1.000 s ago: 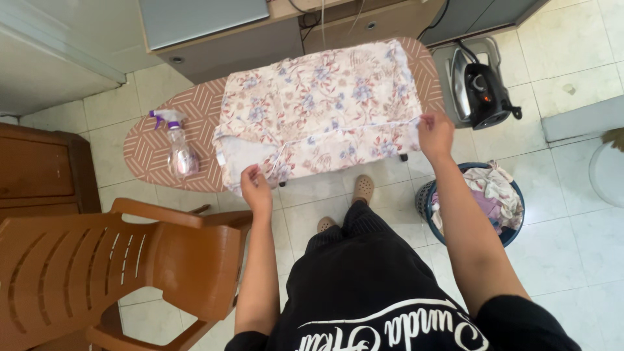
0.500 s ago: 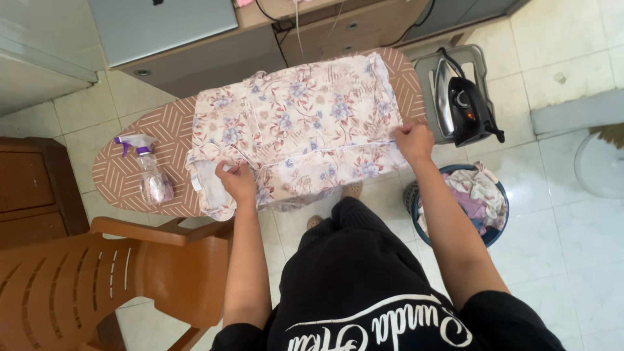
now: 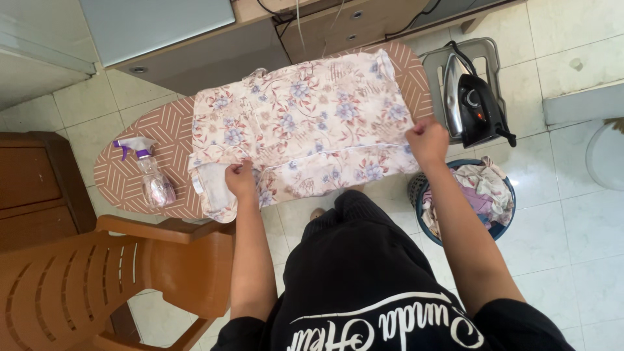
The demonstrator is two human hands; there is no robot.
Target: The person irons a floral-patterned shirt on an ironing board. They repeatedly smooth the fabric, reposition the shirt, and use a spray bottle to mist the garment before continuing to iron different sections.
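Both hands (image 3: 241, 180) pinch floral cloth (image 3: 302, 120) (on ironing board (image 3: 149, 140))

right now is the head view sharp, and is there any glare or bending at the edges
Head view: mostly sharp, the floral cloth and both hands, left and right, read clearly; soft, even light with faint shadows; mild glare on the white floor tiles and the iron; wide-angle bending curves the ironing board and the chair near the edge.
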